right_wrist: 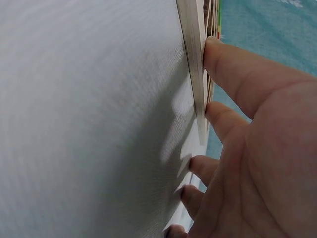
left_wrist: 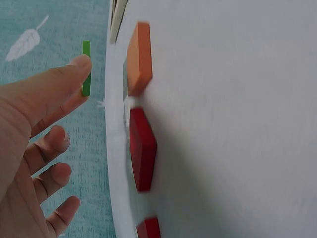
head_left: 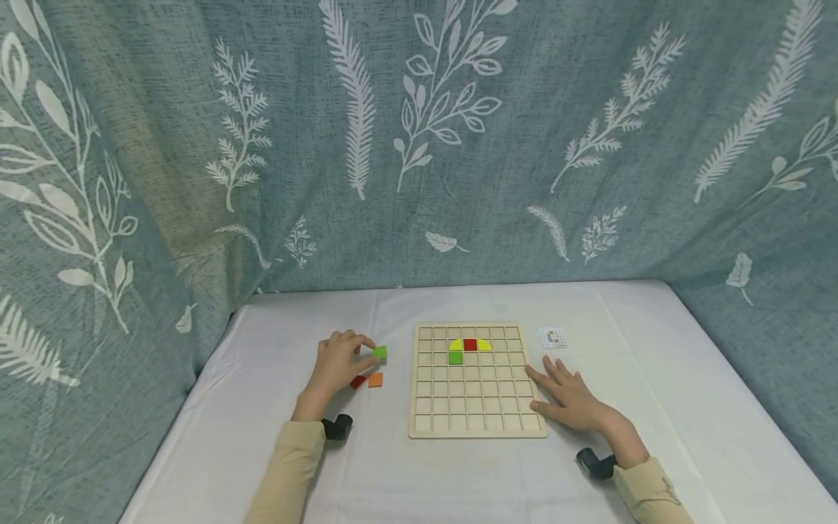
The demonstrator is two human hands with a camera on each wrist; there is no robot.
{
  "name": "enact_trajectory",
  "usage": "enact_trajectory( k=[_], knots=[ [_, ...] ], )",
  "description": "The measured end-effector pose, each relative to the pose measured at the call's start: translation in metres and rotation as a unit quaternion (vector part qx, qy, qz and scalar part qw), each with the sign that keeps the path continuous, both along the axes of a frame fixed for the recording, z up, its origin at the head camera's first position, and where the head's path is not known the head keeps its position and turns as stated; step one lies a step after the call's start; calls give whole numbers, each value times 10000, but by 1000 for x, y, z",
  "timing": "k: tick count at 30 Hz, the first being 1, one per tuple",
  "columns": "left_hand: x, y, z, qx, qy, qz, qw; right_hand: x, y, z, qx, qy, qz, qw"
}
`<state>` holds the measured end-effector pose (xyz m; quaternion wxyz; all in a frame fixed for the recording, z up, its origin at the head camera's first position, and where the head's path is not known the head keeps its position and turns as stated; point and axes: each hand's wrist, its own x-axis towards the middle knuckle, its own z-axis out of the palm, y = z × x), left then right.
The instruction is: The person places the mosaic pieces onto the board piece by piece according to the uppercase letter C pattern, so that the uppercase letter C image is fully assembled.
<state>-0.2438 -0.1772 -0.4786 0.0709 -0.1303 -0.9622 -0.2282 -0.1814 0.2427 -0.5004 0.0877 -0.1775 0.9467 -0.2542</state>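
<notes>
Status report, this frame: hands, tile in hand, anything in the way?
Left hand pinches green tile, left of grid board. Right hand touches board's right edge. Nothing seen between pinched tile and board.

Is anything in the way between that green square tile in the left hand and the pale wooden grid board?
Nothing visible stands between the held green tile and the board; only white cloth shows there. The orange square tile lies nearer the person, off the path.
</notes>
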Motion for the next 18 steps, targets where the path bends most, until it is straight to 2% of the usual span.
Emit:
enact_trajectory(
  k=[11,18],
  knots=[
    [2,23,-2,110,-117,-120,9998,0,-2,0,33,49,-34,10000],
    [3,35,-3,204,-44,-242,9995,0,-2,1,-21,21,-39,10000]
  ],
)
